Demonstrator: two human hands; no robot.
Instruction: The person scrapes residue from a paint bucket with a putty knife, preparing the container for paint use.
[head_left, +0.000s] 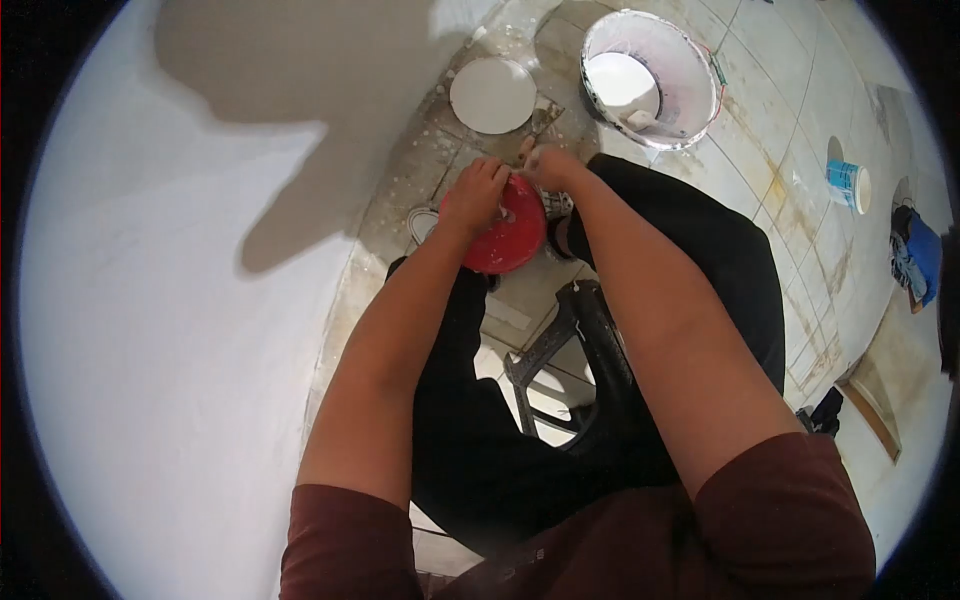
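Note:
Between my knees is a red round piece [512, 232], lid-like or the side of a small tub, tilted and flecked with white. My left hand [474, 196] grips its upper left edge, fingers curled over the rim. At its upper right edge, my right hand [550, 168] is closed; what it holds is hidden by the fingers. Just beyond the hands, a white disc [493, 95] lies on the spattered floor. Farther right stands a large pale bucket [690, 90] with a dirty rim, white material and a lump inside.
A white wall [180, 380] rises close on the left. Beneath me is a dark stool [545, 350]. To the right are a blue-and-white tub [848, 186] and a blue cloth bundle [922, 258] on the tiled floor [760, 120].

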